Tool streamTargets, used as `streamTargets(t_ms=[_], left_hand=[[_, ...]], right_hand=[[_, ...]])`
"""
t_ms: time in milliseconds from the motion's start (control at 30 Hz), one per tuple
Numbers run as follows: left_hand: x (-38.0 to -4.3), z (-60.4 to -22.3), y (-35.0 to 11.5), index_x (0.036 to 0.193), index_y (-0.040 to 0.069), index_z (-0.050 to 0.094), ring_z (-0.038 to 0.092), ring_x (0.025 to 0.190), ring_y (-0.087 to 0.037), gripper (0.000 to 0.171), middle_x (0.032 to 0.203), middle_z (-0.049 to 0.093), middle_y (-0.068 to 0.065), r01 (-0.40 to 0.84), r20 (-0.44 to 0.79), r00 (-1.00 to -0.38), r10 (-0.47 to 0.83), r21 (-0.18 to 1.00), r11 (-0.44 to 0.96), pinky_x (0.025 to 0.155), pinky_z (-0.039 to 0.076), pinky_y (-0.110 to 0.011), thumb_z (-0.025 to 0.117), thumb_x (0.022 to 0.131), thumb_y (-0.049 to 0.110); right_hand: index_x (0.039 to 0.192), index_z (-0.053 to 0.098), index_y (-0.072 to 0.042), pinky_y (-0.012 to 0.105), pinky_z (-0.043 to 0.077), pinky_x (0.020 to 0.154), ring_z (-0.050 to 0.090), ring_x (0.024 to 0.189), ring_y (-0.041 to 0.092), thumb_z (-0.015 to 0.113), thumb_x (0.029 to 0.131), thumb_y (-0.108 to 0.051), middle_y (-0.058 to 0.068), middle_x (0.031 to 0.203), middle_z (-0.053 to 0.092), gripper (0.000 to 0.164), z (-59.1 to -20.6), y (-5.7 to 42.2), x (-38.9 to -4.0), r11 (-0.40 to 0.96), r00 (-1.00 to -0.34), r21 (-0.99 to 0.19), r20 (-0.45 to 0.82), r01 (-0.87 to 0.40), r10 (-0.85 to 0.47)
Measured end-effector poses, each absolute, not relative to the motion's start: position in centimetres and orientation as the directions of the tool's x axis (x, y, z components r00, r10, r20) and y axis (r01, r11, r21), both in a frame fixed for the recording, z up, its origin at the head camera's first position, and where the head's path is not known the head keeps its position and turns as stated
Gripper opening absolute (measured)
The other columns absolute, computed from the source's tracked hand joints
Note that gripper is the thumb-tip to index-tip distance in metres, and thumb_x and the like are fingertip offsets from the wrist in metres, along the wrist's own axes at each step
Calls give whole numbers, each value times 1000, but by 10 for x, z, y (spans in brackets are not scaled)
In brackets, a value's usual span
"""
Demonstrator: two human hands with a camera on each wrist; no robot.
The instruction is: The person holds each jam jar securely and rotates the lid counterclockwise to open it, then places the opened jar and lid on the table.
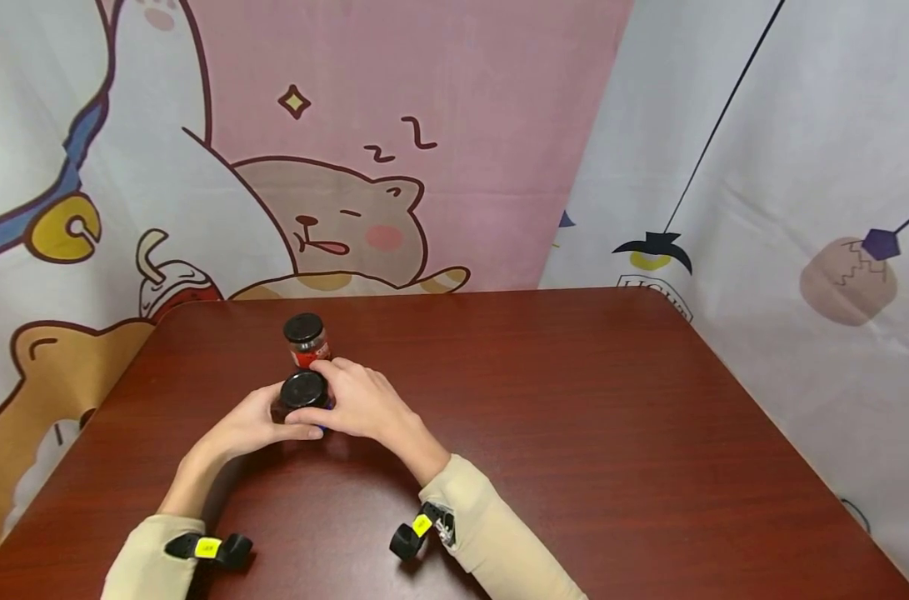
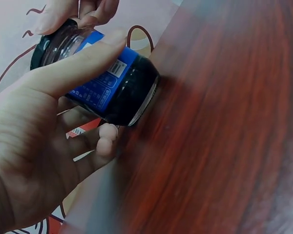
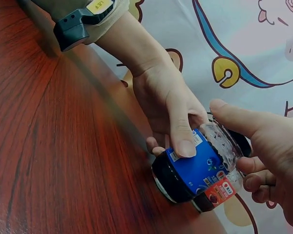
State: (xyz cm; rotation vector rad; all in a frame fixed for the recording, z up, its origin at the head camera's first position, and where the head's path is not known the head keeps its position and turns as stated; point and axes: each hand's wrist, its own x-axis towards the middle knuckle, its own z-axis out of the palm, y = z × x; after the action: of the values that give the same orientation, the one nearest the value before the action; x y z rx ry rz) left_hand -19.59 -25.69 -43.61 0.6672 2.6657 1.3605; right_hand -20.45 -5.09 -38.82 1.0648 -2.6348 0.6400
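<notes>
A glass jar (image 3: 198, 168) with a blue label, dark contents and a black lid (image 1: 304, 389) is between both hands. My left hand (image 1: 247, 425) grips its body, with the thumb (image 2: 88, 63) lying across the blue label in the left wrist view. From the other side, my right hand (image 1: 360, 400) holds the jar at its lid and neck, thumb and fingers spread around the top. Just behind stands a second jar (image 1: 305, 328) with a black lid and red label. In the right wrist view its red label (image 3: 222, 190) shows partly behind the blue one.
The dark red-brown wooden table (image 1: 574, 433) stretches far to the right of the hands. A cartoon-printed curtain (image 1: 484, 125) hangs along its back edge and sides. Black wrist cameras (image 1: 235, 550) are strapped over both beige sleeves.
</notes>
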Motion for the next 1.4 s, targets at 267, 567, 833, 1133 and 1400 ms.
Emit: streamTargets(t_ms=[267,567,833,1133,1400], left_hand=[[-196,-436,-253,101,22,63,60,72,-12,49,86,66,9,360,194,-922,336,750,555,64,47,-28,83,61,40],[-182,-406,-237,93,12,66,58,66,-10,41,80,66,5,442,310,-894,324,726,526,60,47,-27,87,60,23],[-191,-420,-239,96,21,66,54,65,-13,41,78,65,8,422,301,-902,310,768,483,55,43,-24,86,60,30],[-190,-413,-229,95,20,65,49,60,-14,37,73,60,2,455,344,-883,321,795,401,50,39,-26,84,64,24],[-177,-384,-209,94,12,64,46,56,-24,36,66,54,-6,483,378,-871,314,775,408,48,37,-26,84,64,15]], right_hand=[[109,58,-21,24,46,65,55,77,5,63,70,-66,-8,92,58,60,-388,-50,-204,642,-698,-285,396,-711,-597],[109,59,-22,21,45,64,54,76,3,66,71,-61,-9,92,58,55,-384,-48,-205,616,-678,-297,433,-729,-594],[108,60,-21,17,41,62,48,72,-2,67,70,-59,-14,84,55,54,-372,-39,-207,577,-651,-316,484,-753,-585],[105,60,-18,13,39,60,47,69,-3,67,72,-55,-15,83,55,50,-358,-29,-206,523,-653,-392,497,-757,-572],[103,59,-18,14,38,56,47,64,-1,68,71,-55,-14,76,51,49,-353,-19,-208,520,-661,-410,508,-749,-552]])
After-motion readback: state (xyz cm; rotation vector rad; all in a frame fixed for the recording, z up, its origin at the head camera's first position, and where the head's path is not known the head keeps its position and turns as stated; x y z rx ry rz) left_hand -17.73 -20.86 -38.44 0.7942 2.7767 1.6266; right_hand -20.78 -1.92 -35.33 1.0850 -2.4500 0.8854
